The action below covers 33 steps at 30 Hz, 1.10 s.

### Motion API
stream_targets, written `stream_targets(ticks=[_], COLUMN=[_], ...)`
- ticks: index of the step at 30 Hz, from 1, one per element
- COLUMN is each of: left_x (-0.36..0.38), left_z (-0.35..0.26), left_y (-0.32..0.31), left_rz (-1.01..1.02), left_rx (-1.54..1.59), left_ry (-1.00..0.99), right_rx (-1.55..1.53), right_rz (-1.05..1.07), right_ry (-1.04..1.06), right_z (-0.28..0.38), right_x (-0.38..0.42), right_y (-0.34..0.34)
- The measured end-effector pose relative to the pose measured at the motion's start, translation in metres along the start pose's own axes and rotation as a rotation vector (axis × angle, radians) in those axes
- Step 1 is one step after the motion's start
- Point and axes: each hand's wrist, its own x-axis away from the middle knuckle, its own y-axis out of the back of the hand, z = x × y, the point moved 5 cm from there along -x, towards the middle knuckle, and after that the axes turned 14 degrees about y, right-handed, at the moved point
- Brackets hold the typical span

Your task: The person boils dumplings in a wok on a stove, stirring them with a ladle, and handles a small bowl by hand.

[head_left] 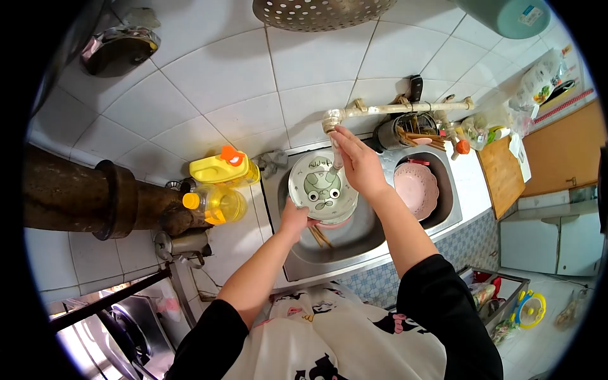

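Observation:
My left hand (296, 218) is closed on the near left edge of a white plate (310, 170) with a green cartoon face printed on it. The plate is held over the left basin of a steel double sink (364, 244), under the spout of the tap (337, 157). My right hand (360, 163) is right beside the spout, its fingers stretched out along it and pointing to the pipe elbow. Below the plate, a pink rim (335, 224) peeks out, mostly hidden. Chopsticks (320, 237) lie in the same basin.
A pink scalloped basket (416, 189) sits in the right basin. Left of the sink stand a yellow detergent jug (218, 171) and an oil bottle (218, 204). Behind the right basin is a utensil holder (387, 134); a wooden board (500, 176) lies farther right.

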Motion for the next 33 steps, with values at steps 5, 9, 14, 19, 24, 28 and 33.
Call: stream_targets(ticks=[5,9,14,19,24,28,33], left_x=[0.001,0.002,0.002,0.003,0.003,0.002,0.01], left_z=[0.002,0.003,0.004,0.004,0.005,0.006,0.004], left_y=[0.002,0.002,0.002,0.003,0.003,0.004,0.002], left_rz=[-0.004,0.004,0.008,-0.009,-0.009,-0.01,-0.021], left_rx=[0.008,0.016,0.039,0.051,0.056,0.045,0.032], left_ry=[-0.01,-0.001,0.007,0.025,0.007,0.009,-0.021], right_rx=[-0.068,-0.117,-0.193,-0.247,-0.279,-0.293,-0.206], right_rz=[-0.009,0.007,0.009,-0.001,-0.033,-0.099,-0.185], right_ry=[0.041,0.041,0.03,0.013,-0.077,-0.113,-0.111], right_z=[-0.002,-0.006,-0.01,-0.014,-0.018,-0.016,-0.01], right_x=[-0.002,-0.001,-0.002,-0.004,-0.013,-0.012,-0.011], right_y=[0.002,0.002,0.002,0.002,-0.005,-0.015,-0.02])
